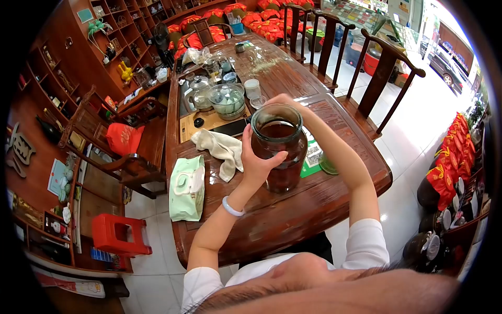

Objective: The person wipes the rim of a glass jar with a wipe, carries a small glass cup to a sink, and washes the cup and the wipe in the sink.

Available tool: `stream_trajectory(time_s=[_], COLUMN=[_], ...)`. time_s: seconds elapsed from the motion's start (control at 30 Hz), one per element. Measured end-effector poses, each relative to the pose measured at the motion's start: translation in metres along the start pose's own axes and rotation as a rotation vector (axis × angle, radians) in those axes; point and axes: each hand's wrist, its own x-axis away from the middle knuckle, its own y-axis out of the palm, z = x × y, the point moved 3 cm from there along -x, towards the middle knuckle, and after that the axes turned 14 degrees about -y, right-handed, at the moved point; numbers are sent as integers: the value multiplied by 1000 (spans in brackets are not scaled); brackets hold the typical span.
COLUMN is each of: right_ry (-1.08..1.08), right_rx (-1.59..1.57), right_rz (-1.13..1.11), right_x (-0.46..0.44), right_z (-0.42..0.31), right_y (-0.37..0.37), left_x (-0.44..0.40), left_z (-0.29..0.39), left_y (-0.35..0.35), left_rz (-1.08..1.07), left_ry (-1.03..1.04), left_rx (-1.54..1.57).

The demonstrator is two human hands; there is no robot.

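Note:
A large wide-mouthed glass jar point(280, 157) stands at the near part of the wooden table, uncovered, with dark reddish-brown contents. My left hand point(259, 159) is wrapped around its left side, thumb across the front. Behind the rim, my right hand point(286, 100) bends around the far side; its fingers are mostly hidden. Close to that hand are a small clear round lid or dish point(258, 102) and a white cup point(252, 88). A beige cloth point(222, 149) lies left of the jar. To the right are a green card with a QR code point(312, 157) and a round green glass piece point(328, 165).
The wooden table point(235, 230) also bears a green wipes pack point(180, 201), a glass bowl point(228, 102) and a glass kettle point(197, 97). Wooden chairs point(384, 73) line the right side. A red stool point(120, 235) stands left; red-covered jars point(449, 162) are at far right.

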Motion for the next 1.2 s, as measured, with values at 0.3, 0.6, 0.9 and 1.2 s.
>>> stream_trajectory(time_s=[0.3,0.6,0.9,1.2], right_ry=[19,-455,-735,-773], right_rx=[167,625,859,884], right_rz=[152,770,849,902], right_x=[43,122,132,121], right_z=[-12,-35,-42,-48], right_y=[-22,46,85,90], left_x=[-1,0,-5,-4], left_z=[0,-5,-28,-24], left_y=[2,3,-4,-5], left_rz=[3,-11,14,40], left_ry=[0,-22,3,30], left_rx=[64,81,83,-88])
